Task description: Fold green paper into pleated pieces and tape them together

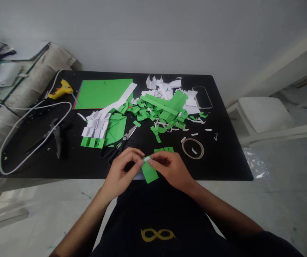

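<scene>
Between both hands, at the table's front edge, is a small green paper piece [150, 173] with a white strip [147, 159] along its top. My left hand [125, 169] pinches its upper left corner between thumb and fingers. The upper right side is gripped by my right hand [173, 169], also closed. Just beyond my right fingers lies a row of folded green paper pieces [164, 149]. Scissors [119, 144] with black handles rest partly open beyond my left hand, tips near a small green scrap [136, 123].
Green cut pieces [153, 110] and white scraps [164, 87] are heaped at the back centre. Folded white strips [97, 123] lie left, near green sheets [102, 92]. A tape roll [193, 148] sits right. A yellow glue gun [61, 90], pliers [56, 137] and a looping white cable [3, 142] occupy the left.
</scene>
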`<state>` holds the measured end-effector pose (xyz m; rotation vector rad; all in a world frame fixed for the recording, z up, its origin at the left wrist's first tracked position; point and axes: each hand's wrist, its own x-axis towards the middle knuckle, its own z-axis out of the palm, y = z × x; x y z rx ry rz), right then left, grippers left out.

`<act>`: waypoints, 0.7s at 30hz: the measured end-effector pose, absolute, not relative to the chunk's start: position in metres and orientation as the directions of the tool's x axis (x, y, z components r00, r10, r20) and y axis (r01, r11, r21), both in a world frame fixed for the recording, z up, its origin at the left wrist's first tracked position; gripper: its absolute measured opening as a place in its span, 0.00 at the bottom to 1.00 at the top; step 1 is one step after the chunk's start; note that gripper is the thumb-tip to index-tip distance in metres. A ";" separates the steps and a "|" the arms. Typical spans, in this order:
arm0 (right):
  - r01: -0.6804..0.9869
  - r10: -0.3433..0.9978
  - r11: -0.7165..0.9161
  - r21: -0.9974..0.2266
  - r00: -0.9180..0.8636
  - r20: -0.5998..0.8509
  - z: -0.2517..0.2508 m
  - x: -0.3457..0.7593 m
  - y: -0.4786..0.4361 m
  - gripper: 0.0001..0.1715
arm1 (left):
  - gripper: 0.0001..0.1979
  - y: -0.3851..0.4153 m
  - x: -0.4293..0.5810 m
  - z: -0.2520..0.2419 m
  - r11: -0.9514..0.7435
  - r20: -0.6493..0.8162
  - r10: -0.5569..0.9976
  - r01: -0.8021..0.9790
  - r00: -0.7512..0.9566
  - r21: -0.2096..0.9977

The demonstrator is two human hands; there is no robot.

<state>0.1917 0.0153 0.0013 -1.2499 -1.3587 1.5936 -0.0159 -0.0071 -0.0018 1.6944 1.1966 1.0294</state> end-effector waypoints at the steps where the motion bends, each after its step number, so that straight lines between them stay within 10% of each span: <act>1: 0.082 0.926 -0.214 -0.973 -0.300 -0.229 0.001 0.192 0.015 0.11 | 0.08 -0.007 -0.016 -0.002 -0.238 0.172 0.960 0.318 0.222 0.918; 21: 0.154 0.947 -0.084 -0.984 -0.295 -0.127 0.003 0.191 0.011 0.08 | 0.08 -0.005 -0.013 -0.004 -0.343 0.274 0.938 0.450 0.214 0.825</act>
